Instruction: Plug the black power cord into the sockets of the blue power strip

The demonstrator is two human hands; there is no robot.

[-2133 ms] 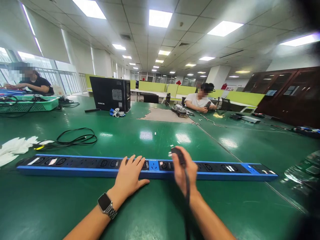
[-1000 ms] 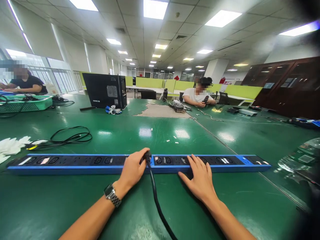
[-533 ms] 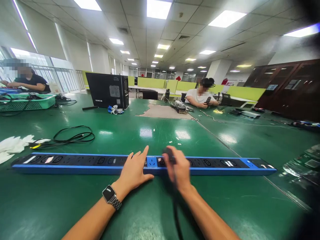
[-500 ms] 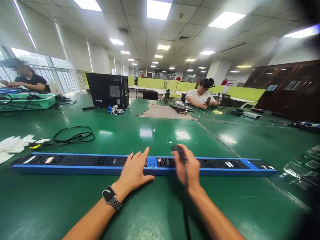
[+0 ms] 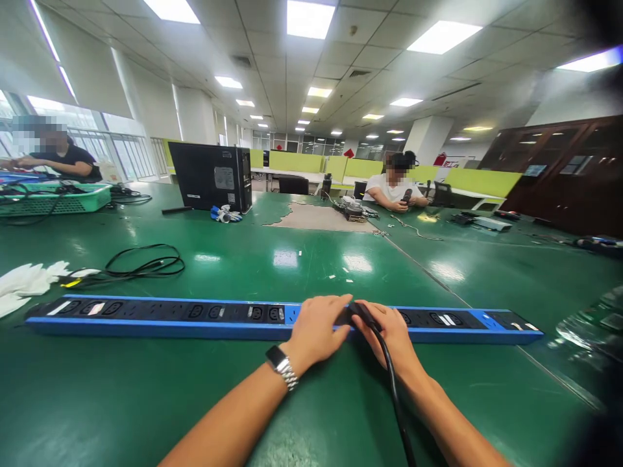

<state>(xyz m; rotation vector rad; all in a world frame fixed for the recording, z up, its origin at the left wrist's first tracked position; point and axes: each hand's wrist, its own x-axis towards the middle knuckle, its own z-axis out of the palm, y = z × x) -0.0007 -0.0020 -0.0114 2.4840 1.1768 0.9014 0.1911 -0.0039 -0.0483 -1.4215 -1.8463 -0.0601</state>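
A long blue-and-black power strip (image 5: 165, 312) with rows of sockets lies crosswise on the green table. My left hand (image 5: 318, 327) grips it just right of the middle, fingers over the top and thumb toward the near edge. Beside it, my right hand (image 5: 389, 331) is closed on a black power plug (image 5: 358, 311), held down at the strip's sockets. Whether its prongs are in a socket is hidden by my fingers. From the plug a thick black cord (image 5: 395, 389) runs toward me, off the bottom of the view.
To the left lie white gloves (image 5: 34, 282) and a coiled black cable (image 5: 146, 263). Farther back stand a black computer case (image 5: 211, 175) and a green basket (image 5: 78, 200). A plastic bottle (image 5: 596, 327) lies at right. Two people sit across the table.
My left hand has slid right along the strip, next to my right hand. My right hand has brought the plug down onto the strip.
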